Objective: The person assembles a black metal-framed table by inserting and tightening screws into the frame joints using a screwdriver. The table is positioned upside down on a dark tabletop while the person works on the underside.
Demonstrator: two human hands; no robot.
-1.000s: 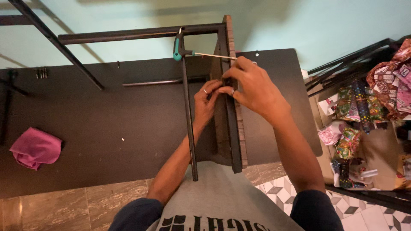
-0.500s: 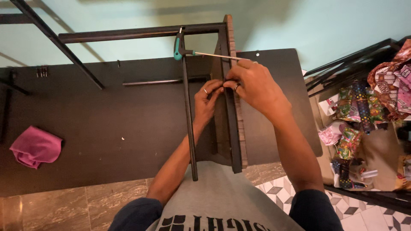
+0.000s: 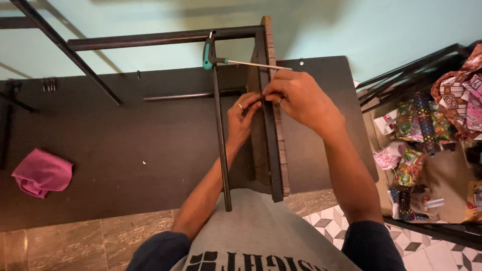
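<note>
Unmoved: both hands (image 3: 271, 103) pinching at dark panel edge (image 3: 268, 145); teal-handled key (image 3: 236, 61) beyond, pink cloth (image 3: 42, 172) aside.

**Dark frame, teal handle, pink cloth**

The worktop (image 3: 125, 150) is matt black-brown. The frame (image 3: 221, 125) is black metal, its board (image 3: 275, 150) dark brown with a paler edge. The key (image 3: 207, 56) has a teal handle and silver shaft. The cloth (image 3: 41, 173) is pink. The wall (image 3: 376, 25) is pale turquoise. The wrappers (image 3: 427, 125) are multicoloured, the floor tiles (image 3: 326, 221) white with black diamonds.

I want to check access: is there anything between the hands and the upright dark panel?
Nothing visible. The left hand and right hand already touch the top edge of the dark panel.
</note>
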